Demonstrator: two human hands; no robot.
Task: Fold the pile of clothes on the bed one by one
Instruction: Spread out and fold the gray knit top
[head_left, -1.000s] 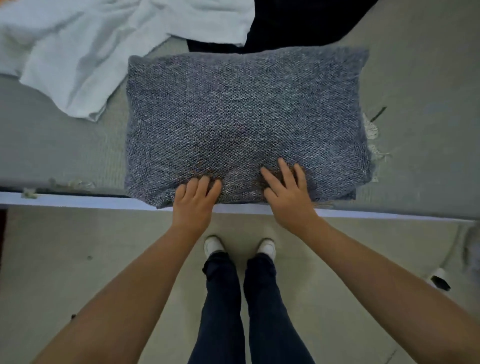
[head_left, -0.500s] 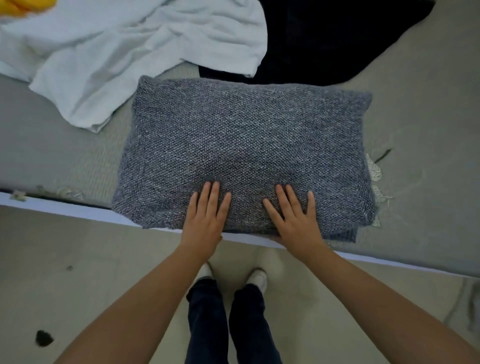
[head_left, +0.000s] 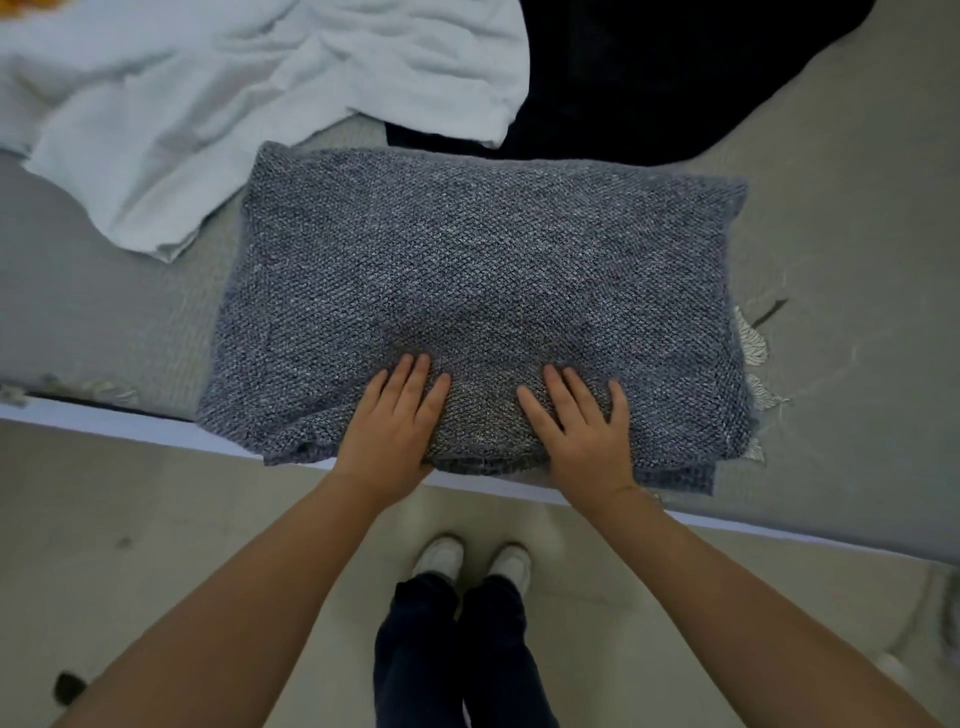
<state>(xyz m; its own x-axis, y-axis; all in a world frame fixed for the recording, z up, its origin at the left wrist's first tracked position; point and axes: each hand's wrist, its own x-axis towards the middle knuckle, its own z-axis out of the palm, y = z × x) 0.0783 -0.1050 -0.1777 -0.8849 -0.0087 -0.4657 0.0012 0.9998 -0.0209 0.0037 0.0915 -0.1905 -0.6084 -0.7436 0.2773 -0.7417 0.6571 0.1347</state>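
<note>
there, folded knit under flat hands

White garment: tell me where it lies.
Head view, upper left: the white garment lies crumpled on the bed, beyond the grey knit, overlapping the black garment.

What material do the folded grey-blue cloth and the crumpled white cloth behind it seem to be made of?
Folded grey-blue cloth: seemingly a chunky, matte, knitted or woven yarn; its surface shows coarse speckled stitches and looks thick. Crumpled white cloth: probably thin cotton-like fabric, smooth and matte, lying in soft wrinkles. Exact fibres cannot be told.
</note>
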